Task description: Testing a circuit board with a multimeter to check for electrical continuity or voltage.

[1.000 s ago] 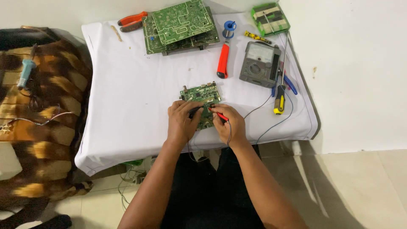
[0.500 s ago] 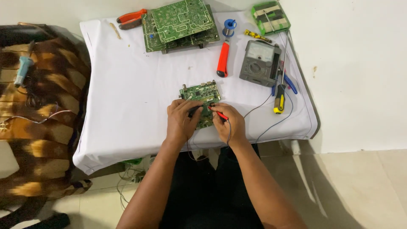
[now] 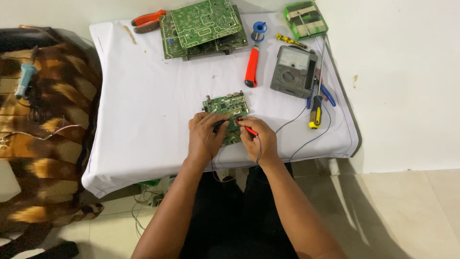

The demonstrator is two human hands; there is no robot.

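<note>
Both hands are down on a small green circuit board (image 3: pixel 226 111) that sits near the front-middle of the white-covered table (image 3: pixel 143 105). The left hand (image 3: pixel 205 139) has its fingers curled and pinched round a black probe (image 3: pixel 219 125), tip on the board. The right hand (image 3: pixel 258 141) does the same with a red probe (image 3: pixel 247 128), fingers pinched together on it, tip also touching the board just beside the black one. Thin leads run from the hands off to a grey analog multimeter (image 3: pixel 293 72) further back on the right. Near the meter there's an orange utility knife (image 3: pixel 251 67), a yellow-handled screwdriver (image 3: pixel 315 112), a blue solder spool (image 3: pixel 258 29) and a stack of bigger green boards (image 3: pixel 203 26) at the back, with orange pliers (image 3: pixel 148 20) beside them. A brown patterned blanket (image 3: pixel 43 124) lies left of the table.
</note>
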